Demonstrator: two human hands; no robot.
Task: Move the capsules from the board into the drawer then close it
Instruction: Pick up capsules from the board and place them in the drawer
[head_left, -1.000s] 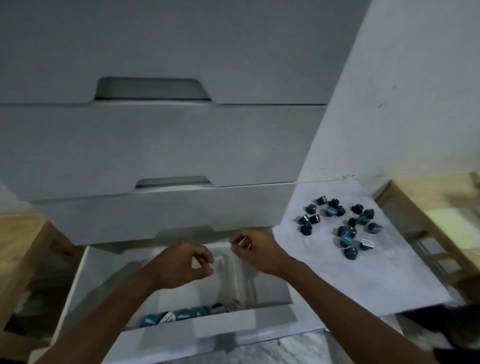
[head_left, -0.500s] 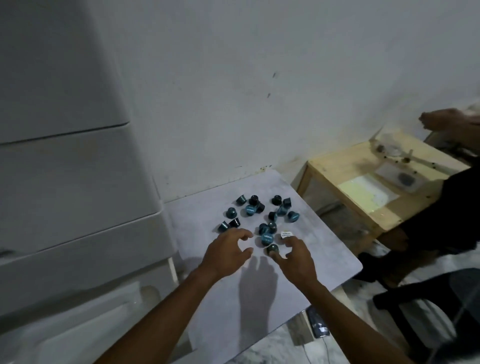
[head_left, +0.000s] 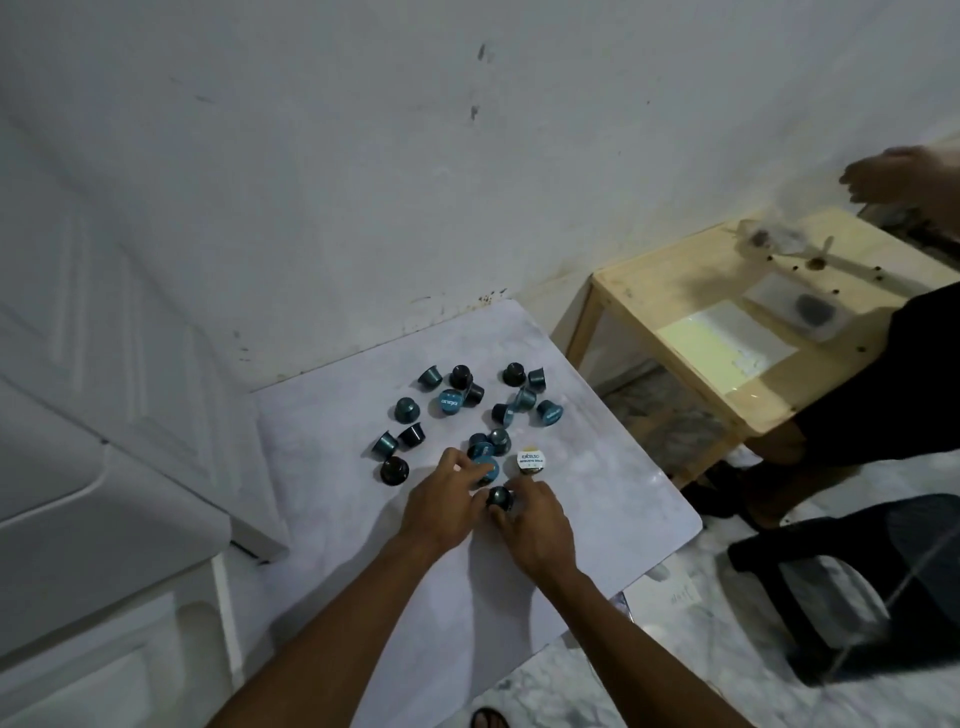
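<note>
Several dark blue capsules lie scattered on the pale grey board, which rests against the wall. My left hand reaches over the near edge of the cluster, fingertips resting on a blue-lidded capsule. My right hand pinches a dark capsule between thumb and fingers. A white-lidded capsule sits just beyond my right fingertips. The white drawer unit stands at the left; the drawer's inside is out of view.
A low wooden table with papers stands to the right of the board. Another person's hand and dark-clothed leg are at the far right, beside a black chair. Marble floor lies below.
My view has swung from the open drawer to the board. Both hands moved from the drawer to the capsules, and my right hand has closed on a dark capsule.
</note>
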